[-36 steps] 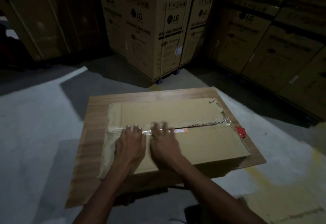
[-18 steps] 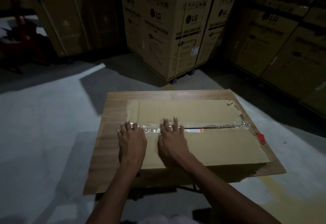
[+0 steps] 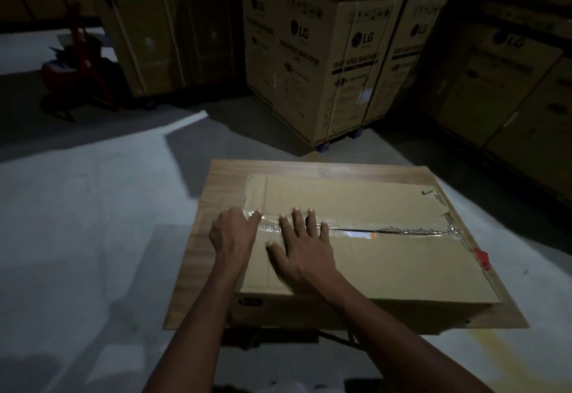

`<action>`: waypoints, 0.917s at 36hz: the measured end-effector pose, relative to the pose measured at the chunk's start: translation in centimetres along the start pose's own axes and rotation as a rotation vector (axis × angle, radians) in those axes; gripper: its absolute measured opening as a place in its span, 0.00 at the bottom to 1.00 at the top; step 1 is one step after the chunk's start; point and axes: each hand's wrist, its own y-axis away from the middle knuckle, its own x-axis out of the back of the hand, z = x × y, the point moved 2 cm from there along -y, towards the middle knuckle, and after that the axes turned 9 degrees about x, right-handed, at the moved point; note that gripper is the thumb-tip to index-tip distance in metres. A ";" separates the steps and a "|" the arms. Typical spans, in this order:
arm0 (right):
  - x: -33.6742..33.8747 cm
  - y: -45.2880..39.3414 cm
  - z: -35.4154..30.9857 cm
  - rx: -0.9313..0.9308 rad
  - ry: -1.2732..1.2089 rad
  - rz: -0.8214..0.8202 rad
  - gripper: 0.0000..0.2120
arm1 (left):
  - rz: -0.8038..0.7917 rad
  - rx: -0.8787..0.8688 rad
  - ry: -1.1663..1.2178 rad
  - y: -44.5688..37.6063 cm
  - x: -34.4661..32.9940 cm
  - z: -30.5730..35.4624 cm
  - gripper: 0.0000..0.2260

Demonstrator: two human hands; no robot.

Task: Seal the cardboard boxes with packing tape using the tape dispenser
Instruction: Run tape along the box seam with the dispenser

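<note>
On the wooden board (image 3: pixel 223 176) the flat brown cardboard box (image 3: pixel 387 265) lies with clear shiny packing tape (image 3: pixel 272 225) along its centre seam; my left hand (image 3: pixel 235 231) and right hand (image 3: pixel 301 253) press it, fingers spread flat. I fear wrinkles if they slide unevenly, and the seam gapes further right

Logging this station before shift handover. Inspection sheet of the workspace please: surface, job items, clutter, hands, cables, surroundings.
Surface: wooden board under the box, on grey concrete floor.
Job's things: cardboard box with clear tape along its centre seam; seam gapes mid-length; red tape dispenser at the box's right end.
Clutter: nothing seen on the board.
Grippers: left hand and right hand flat, pressing the tape.
Cables: nothing seen.
Surroundings: stacked LG washing machine cartons; red object back left, unclear.
</note>
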 end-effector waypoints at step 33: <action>1.0 -2.0 -2.7 0.087 -0.009 -0.019 0.37 | -0.579 -0.042 0.895 -0.1 -2.8 -6.1 0.23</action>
